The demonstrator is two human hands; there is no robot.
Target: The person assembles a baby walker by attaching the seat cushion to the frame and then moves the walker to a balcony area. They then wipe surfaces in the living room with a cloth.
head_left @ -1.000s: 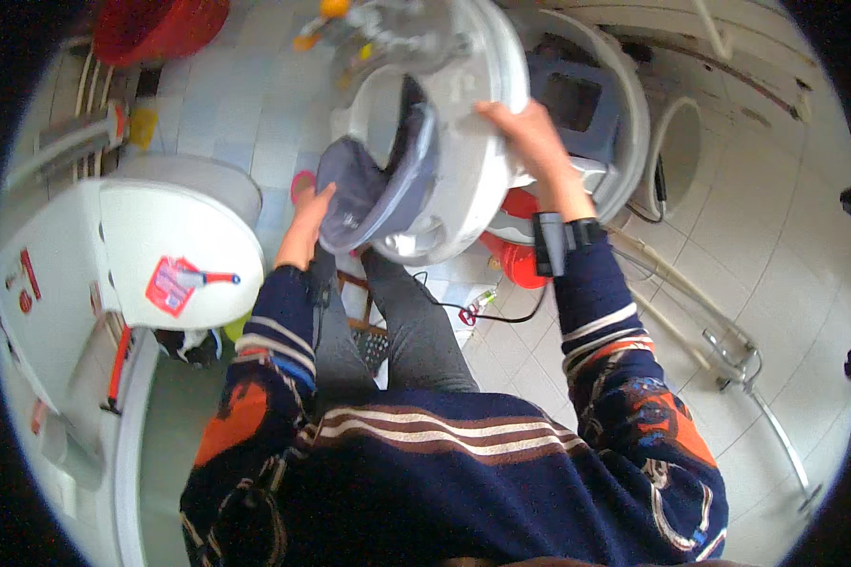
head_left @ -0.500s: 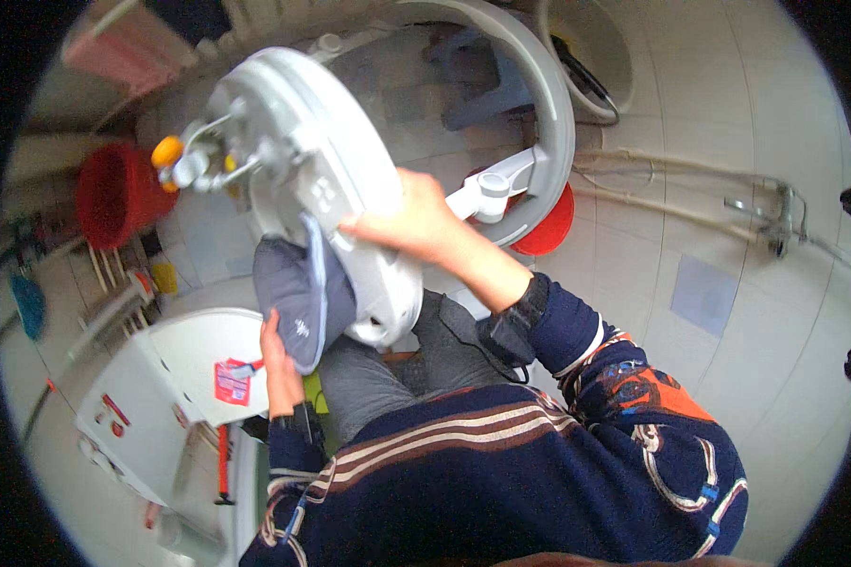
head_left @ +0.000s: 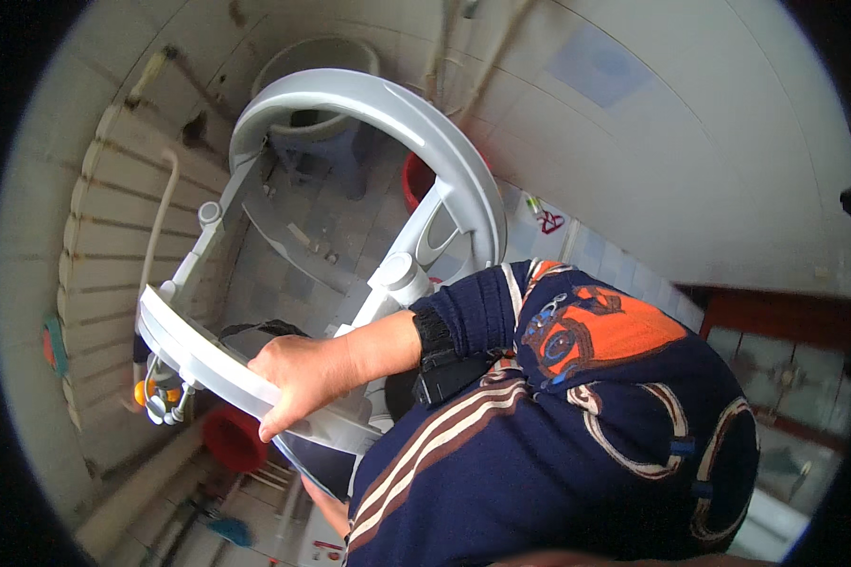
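Observation:
A white and grey ring-shaped frame that looks like a baby walker [head_left: 369, 106] stands tilted in front of me, its large ring away from me and folding legs joining it to a smaller curved tray rim [head_left: 199, 352]. My right hand [head_left: 298, 373] is wrapped over that near rim, thumb on its front side. Small toys with an orange ball [head_left: 161, 397] hang at the rim's left end. Dark grey seat fabric [head_left: 326, 463] shows under the rim. Just below the fabric is my left hand [head_left: 323, 506], its fingers hidden behind the walker and my sleeve.
A ribbed radiator [head_left: 104, 283] with a pipe lines the left wall. A red bucket [head_left: 232, 439] stands at lower left, and another red container [head_left: 418, 180] behind the ring. A large tub [head_left: 279, 71] sits on a bluish stool [head_left: 323, 161] at the back.
My view has turned left. The walker's near rim now sits lower and more level, with my right hand still on it. The left hand and seat fabric have become mostly hidden.

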